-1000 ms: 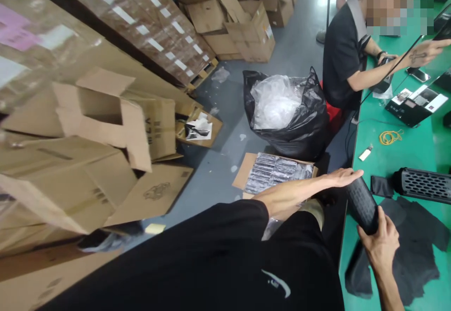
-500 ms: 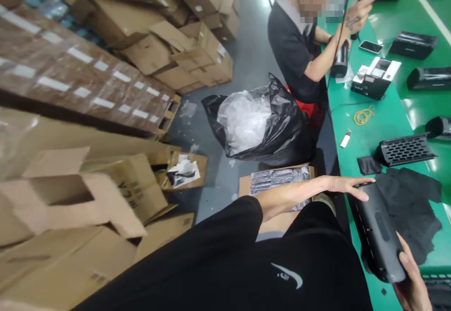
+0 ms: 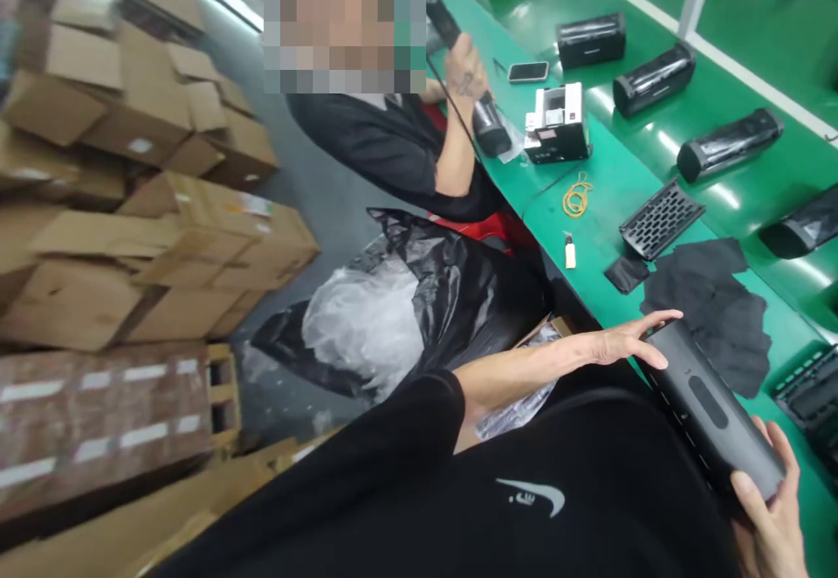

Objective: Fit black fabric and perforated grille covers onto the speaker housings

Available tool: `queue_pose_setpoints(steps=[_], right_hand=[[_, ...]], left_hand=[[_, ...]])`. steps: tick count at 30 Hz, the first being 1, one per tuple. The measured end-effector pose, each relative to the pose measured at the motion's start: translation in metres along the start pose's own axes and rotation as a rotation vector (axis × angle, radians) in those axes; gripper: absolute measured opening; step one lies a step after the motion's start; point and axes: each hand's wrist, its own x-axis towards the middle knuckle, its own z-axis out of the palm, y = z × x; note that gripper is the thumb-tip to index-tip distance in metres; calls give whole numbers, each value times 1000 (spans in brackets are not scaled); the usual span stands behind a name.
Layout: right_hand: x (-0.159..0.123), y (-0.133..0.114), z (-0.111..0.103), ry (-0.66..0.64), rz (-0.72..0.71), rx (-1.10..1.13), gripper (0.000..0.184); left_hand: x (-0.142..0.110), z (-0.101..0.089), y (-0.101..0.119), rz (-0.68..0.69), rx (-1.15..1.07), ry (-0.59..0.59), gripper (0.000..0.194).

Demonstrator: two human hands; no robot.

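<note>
A dark grey, rounded, long speaker casing [image 3: 710,399] lies slanted over the table's near edge, in front of my black shirt. My left hand [image 3: 632,342] holds its far end, with the thumb on the upper face and a finger stretched along the end. At the near end my right hand [image 3: 769,482] grips it, thumb on one side and fingers round the other. An oblong recessed panel shows on the casing's upper face. Beside it on the table lie black cloth-like sheets [image 3: 713,307], a perforated grille shell [image 3: 662,218] and a small black pouch [image 3: 627,274].
Several wrapped black speakers [image 3: 730,143] stand along the green surface [image 3: 628,133]. A yellow cord [image 3: 576,196], a phone [image 3: 528,72] and a box [image 3: 559,124] lie nearer. A co-worker [image 3: 393,146] sits beyond a black bag [image 3: 468,299] of clear plastic. Cartons [image 3: 196,237] fill the left.
The view has swung to the right, so the co-worker and cartons appear farther left. Both hands remain on the speaker casing, which shows more of its upper face now.
</note>
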Motion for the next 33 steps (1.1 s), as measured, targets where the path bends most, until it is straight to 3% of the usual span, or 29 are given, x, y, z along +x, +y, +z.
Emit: queue_pose_setpoints(steps=[7,12,15,18,22,25,30,33], right_hand=[[-1,33,3,69,138,119,110],[-1,36,9,93,182,274,102],[-4,37,11,112,204,285,111],[-6,33,13,119,228,241,122],[-5,12,24,92,109,158,106],[-3,-4,32,83,83,165,111],[-1,-4,28,68,254,154,119],[-3,0,26,64,254,142,123]], left_hand=[[-12,-4,-3,-185,-38,-32,106],[-9,-18,0,-222,-90,-82,100],[-10,-25,-1,-235,-155,-125,97],[-12,-26,-6,-183,-128,-86,93],[-12,-23,-8,-117,-84,-27,95],[-12,-22,-4,-134,-86,-15,101],[-21,-18,-1,-239,-123,-39,108],[-27,-16,-5,-238,-130,-11,101]])
